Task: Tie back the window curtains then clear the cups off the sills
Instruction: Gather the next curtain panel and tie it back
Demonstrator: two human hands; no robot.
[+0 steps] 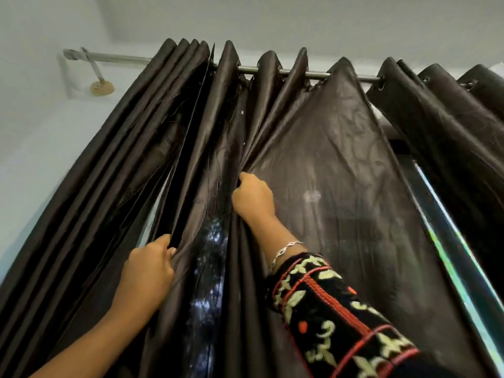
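- Dark brown, glossy fabric fills most of the view: a curtain [341, 159] hangs by eyelets from a metal rod [122, 59] that runs across the top, seen from below.
- The curtain's left part is bunched into tight pleats near the rod's left end; its right part is stretched out flat and wide.
- The left hand [147, 268], low on the left, has its fingers curled round an edge fold of the curtain, with the thumb pressed on the front of the cloth.
- The right hand [253, 199], higher and near the middle, grips another fold where the pleats meet the flat stretch; its fingers are tucked behind the fabric.
- Between the two hands a narrow gap [207, 268] in the cloth lets through speckled daylight.
- The right wrist wears a thin silver bracelet [286, 248] above a black sleeve [327, 309] embroidered in red and cream.
- A second dark curtain panel [436, 118] hangs pleated at the far right on the same rod.
- Between the two panels a bright strip of window [447, 241] shows, running down to the lower right.
- The rod's left end sits in a bracket [95, 69] fixed to a pale wall [41, 132].
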